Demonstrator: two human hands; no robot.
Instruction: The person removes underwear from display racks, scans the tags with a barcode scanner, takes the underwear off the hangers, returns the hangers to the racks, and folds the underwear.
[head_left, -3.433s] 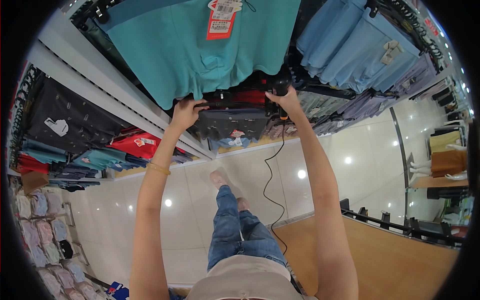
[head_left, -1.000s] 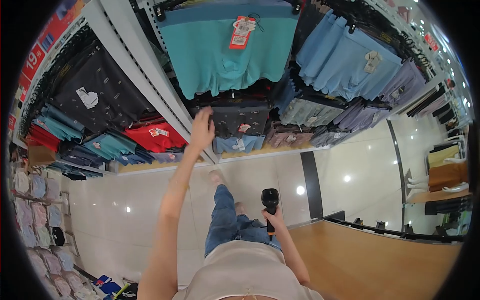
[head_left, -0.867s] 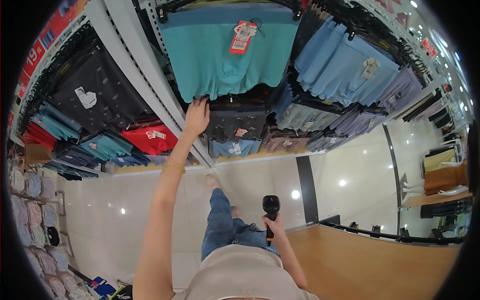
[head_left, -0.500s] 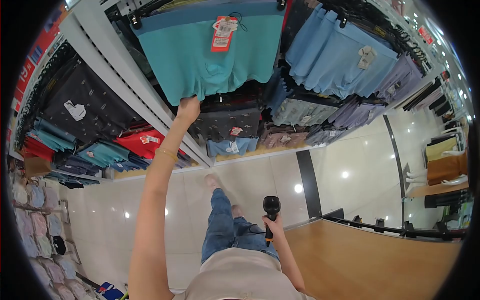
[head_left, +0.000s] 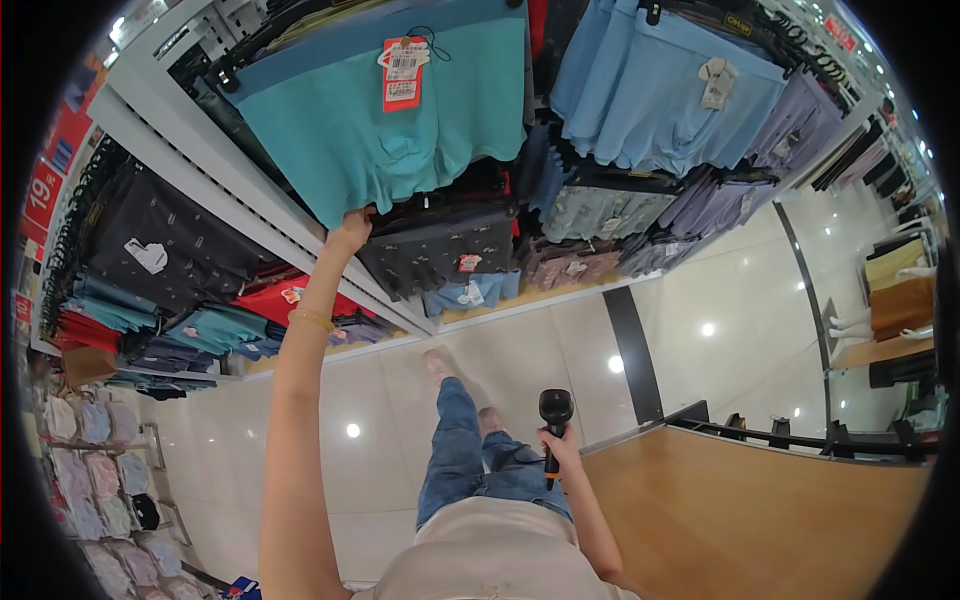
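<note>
A pair of teal boxer briefs (head_left: pixel 330 130) with a blue waistband hangs from clips at the top of the rack. A red and white price tag (head_left: pixel 402 78) lies over its front. My left hand (head_left: pixel 350 230) is raised to its lower left hem, fingers closed on the fabric; the fingertips are partly hidden behind the cloth. Low by my hip, my right hand (head_left: pixel 562 446) is wrapped around the handle of a black barcode scanner (head_left: pixel 556 408), its head upward.
Light blue boxer briefs (head_left: pixel 670 90) hang to the right, dark patterned ones (head_left: pixel 170 225) to the left beyond a white upright post (head_left: pixel 215 150). A wooden tabletop (head_left: pixel 760 520) stands at my right. Several small packs hang at lower left.
My view has turned slightly, so the rack sits farther left and the tabletop farther right. My left hand stays at the teal hem, and the scanner stays in my right hand.
</note>
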